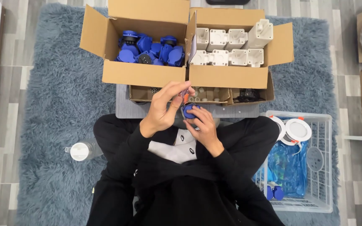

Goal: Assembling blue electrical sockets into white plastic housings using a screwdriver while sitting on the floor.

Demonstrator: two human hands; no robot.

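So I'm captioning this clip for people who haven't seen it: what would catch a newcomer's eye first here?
Probably the two open cardboard boxes at the top: the left box heaped with blue plastic parts, the right box filled with white plastic parts. Next, at centre, the left hand and right hand meet over a small blue part, with something small and orange at the left fingertips. A white wire basket sits at lower right.

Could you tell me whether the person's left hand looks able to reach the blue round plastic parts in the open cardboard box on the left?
Probably yes: the left hand is just below the open cardboard box, whose flaps stand open, leaving the blue round plastic parts uncovered.
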